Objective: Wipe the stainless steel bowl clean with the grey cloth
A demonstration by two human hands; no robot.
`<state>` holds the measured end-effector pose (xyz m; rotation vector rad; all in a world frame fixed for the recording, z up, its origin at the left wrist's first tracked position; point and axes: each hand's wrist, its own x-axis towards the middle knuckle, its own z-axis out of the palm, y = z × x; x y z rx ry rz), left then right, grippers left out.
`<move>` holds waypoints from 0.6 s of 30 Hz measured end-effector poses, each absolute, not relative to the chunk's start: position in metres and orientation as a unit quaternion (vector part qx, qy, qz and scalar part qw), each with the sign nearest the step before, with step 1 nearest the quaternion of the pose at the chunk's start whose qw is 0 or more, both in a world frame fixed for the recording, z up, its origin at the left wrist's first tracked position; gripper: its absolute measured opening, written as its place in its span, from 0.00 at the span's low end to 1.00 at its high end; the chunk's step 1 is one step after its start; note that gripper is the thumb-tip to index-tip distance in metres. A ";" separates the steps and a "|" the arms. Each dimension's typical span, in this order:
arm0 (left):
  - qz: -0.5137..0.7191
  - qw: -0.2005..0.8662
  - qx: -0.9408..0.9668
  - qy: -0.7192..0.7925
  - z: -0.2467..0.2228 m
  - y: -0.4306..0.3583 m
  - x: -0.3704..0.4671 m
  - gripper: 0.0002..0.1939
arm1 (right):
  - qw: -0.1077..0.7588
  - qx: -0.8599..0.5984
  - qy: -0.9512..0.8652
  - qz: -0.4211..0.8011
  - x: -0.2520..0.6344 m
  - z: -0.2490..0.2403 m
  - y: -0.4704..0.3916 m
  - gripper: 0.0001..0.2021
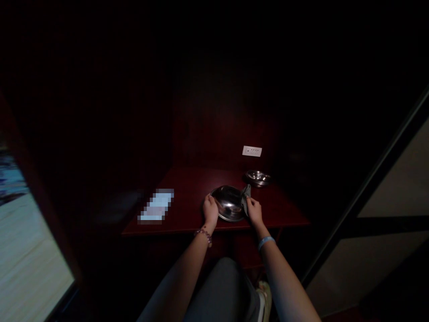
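- Blue patterned item, far left edge, partly in frame, too blurred to identify.
- Surface, pale, wood-grained, directly below the blue item.
- Flat rectangle, pale, pixelated, content unreadable; lying on the left part of the tabletop, near its front edge.
- Tabletop, dark red, set in a dark recess with a red back wall.
- Bracelet, beaded, on the left wrist.
- Left hand, fingers closed on the left rim of the metal bowl.
- Leg in grey cloth, below the tabletop edge.
- Metal bowl, shiny, round, held between both hands over the front middle of the tabletop; whether its hollow or domed side faces up cannot be told.
- Cloth, grey, crumpled, against the bowl's right rim.
- Socket plate, white, on the back wall.
- Right hand, pinching the cloth between thumb and fingers.
- Metal dish, standing apart at the right rear of the tabletop, below the socket plate.
- Shoe, pale, low down beside the leg.
- Wristband, light blue, on the right wrist.
- Panel, pale, dark-framed, far right.
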<state>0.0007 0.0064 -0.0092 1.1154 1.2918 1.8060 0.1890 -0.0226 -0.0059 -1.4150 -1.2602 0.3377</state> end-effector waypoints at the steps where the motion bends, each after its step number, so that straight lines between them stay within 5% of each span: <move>1: 0.688 0.324 0.423 0.493 -0.010 0.007 0.001 0.14 | 0.566 -0.606 -0.541 0.141 0.188 -0.005 -0.024 0.30; 10: 0.724 0.354 0.369 0.463 -0.013 0.009 0.001 0.15 | 0.502 -0.599 -0.623 0.042 0.139 -0.009 -0.051 0.30; 18: 0.717 0.373 0.377 0.453 -0.008 0.004 -0.002 0.09 | 0.292 -0.588 -0.749 -0.094 0.080 0.028 -0.080 0.26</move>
